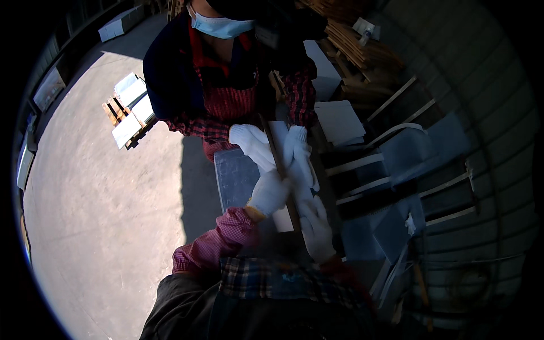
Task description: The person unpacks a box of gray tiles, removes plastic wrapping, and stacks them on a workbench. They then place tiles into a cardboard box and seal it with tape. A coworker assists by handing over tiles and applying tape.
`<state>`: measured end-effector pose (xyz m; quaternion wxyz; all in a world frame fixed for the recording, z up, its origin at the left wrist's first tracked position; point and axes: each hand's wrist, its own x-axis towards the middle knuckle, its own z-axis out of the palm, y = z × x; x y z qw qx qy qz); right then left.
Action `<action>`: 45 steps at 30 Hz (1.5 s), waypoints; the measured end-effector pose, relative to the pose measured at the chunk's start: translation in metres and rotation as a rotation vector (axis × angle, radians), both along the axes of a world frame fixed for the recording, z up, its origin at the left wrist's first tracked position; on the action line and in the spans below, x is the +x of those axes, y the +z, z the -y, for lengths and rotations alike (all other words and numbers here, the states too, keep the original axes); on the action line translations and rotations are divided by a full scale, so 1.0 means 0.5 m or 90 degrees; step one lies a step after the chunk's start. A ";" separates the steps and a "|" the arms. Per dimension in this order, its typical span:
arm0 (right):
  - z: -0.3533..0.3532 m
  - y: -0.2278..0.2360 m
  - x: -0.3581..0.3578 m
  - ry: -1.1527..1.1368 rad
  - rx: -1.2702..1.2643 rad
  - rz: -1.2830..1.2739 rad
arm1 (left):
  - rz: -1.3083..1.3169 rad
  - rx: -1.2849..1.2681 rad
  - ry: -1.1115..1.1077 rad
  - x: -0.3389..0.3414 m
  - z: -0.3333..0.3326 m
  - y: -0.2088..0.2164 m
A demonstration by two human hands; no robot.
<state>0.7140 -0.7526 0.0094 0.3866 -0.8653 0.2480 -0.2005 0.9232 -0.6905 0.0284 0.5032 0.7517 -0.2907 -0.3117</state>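
Outdoors on a sunlit concrete yard, I watch two people share the load of a thin white slab (281,148) held on edge between them. My left hand (268,192), in a white cotton glove, is curled shut around the near end of the slab, fingers wrapped over its upper edge. My right hand (316,226), gloved the same, clamps the slab from the other side, just below and to the right of the left, so the piece is pinched between both palms and cannot tip.

A co-worker in a red checked apron stands across the slab, facing me. The co-worker's gloved hands (252,143) grip the far end, one on each face, mirroring my hold; four hands along one edge appear to keep so thin a piece from flexing or twisting.

Beneath the slab lies a grey stone block (235,175), partly in shadow, and the slab's lower edge seems to meet it, though I cannot tell whether it rests there. Right of the slab, more pale slabs (339,120) lean on edge in a metal rack (396,133). Well to the left of the slab, a wooden pallet (116,110) carries white blocks (131,90) in full sun.
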 end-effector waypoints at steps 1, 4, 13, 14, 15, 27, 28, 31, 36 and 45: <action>-0.003 -0.016 0.002 -0.008 -0.124 0.002 | 0.132 0.016 0.016 -0.007 0.006 -0.007; -0.024 -0.028 0.018 -0.038 -0.138 0.010 | 0.265 0.062 0.020 -0.025 0.004 0.031; -0.048 -0.082 -0.002 -0.132 0.181 0.178 | 0.794 -0.135 -0.053 -0.067 -0.023 -0.074; -0.054 -0.075 -0.007 -0.153 0.184 0.179 | 0.838 -0.172 -0.093 -0.062 -0.021 -0.074; -0.058 -0.072 -0.009 -0.175 0.188 0.179 | 0.880 -0.210 -0.135 -0.052 -0.015 -0.069; -0.121 -0.051 0.004 -0.187 0.076 0.017 | 0.753 -0.401 -0.407 0.007 0.019 -0.098; -0.127 -0.037 0.010 -0.194 0.020 -0.035 | 0.741 -0.391 -0.407 0.007 0.016 -0.097; -0.129 -0.015 0.029 -0.227 -0.227 -0.135 | 0.743 -0.363 -0.414 0.012 0.027 -0.102; -0.126 0.011 0.049 -0.257 -0.619 -0.155 | 0.723 -0.390 -0.415 0.011 0.033 -0.095; -0.111 -0.062 0.077 -0.245 -0.249 -0.240 | 0.626 -0.440 -0.306 0.022 0.034 -0.114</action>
